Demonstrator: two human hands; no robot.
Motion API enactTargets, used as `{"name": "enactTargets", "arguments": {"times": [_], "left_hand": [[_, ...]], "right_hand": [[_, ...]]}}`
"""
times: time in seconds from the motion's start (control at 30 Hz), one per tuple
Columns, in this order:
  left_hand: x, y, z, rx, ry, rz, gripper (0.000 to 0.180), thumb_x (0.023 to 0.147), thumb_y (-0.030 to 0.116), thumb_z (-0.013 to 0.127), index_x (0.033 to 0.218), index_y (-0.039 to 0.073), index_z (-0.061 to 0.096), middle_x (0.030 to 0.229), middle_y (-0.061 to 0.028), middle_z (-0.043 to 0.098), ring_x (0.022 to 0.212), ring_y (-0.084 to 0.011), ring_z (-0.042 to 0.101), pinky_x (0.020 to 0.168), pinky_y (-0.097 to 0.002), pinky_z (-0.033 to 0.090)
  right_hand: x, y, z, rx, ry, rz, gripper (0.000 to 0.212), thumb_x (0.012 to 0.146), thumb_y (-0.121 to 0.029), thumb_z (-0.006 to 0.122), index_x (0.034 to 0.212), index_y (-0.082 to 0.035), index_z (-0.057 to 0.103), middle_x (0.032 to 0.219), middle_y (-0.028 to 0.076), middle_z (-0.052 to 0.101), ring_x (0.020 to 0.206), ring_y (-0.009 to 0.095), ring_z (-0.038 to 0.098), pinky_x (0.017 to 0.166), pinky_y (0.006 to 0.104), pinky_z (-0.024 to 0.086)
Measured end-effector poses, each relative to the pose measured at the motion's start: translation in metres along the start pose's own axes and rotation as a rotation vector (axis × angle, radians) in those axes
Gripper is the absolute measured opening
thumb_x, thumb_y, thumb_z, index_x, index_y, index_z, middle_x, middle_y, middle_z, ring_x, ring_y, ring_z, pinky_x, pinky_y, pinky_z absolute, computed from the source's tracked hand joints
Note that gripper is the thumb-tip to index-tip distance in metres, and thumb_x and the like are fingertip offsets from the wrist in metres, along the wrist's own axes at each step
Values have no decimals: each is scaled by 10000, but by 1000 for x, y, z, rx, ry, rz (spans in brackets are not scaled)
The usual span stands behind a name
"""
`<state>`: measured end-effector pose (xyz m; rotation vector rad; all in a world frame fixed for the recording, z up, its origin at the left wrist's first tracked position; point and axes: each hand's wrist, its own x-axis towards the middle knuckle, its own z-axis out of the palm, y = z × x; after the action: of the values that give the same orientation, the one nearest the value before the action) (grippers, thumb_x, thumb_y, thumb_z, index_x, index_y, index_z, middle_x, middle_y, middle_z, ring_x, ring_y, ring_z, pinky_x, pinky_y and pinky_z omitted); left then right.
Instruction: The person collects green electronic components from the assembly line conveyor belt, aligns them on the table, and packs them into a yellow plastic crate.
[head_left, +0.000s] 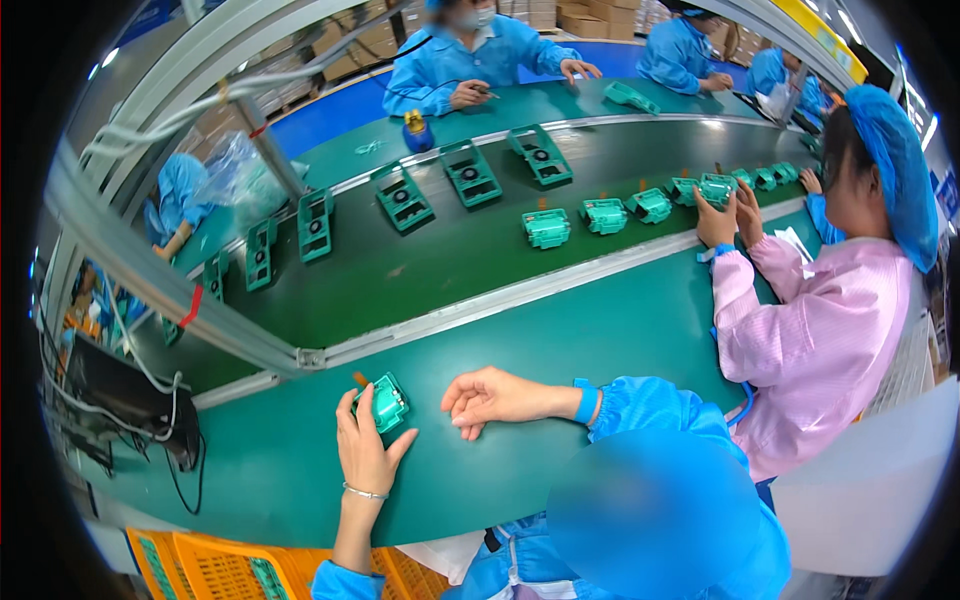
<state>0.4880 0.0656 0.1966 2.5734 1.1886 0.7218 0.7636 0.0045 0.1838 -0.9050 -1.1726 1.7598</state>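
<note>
My left hand (366, 455) grips a small green plastic housing (389, 404), its fingers along the left side and the thumb spread near the lower right. An orange-brown strip (361, 379) sticks out at the housing's upper left. To the right, my right hand (490, 396) hovers over or rests on the green work surface (540, 480), apart from the housing. Its fingers curl loosely inward and nothing shows in them. A blue band circles the right wrist.
Beyond a metal rail (520, 287), a conveyor belt (400, 290) carries several green housings (545, 229) and larger open green frames (402, 196). A co-worker in pink (800, 330) handles a housing at right. A dark monitor (130, 390) stands left; orange crates (220, 570) sit below the table edge.
</note>
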Motion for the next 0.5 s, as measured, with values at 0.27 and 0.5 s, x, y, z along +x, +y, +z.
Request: {"name": "enactTargets", "arguments": {"times": [0.27,0.5], "left_hand": [[68,18,51,29,24,131,813,793,289,870,1473,76,478,1417,-216,467,1252,-426,518,1044,-497,449],[69,7,42,-45,46,182,730,797,198,844,1433,52,516,1422,-218,482,1269,-426,525,1053,-485,469]], "right_hand": [[-3,1,-11,13,-54,12,286,988,-90,688,1218,52,595,1018,120,664,873,198,734,766,310,638],[9,2,-3,16,-89,36,281,1010,-110,670,1237,39,599,1027,124,680,889,196,732,769,323,640]]}}
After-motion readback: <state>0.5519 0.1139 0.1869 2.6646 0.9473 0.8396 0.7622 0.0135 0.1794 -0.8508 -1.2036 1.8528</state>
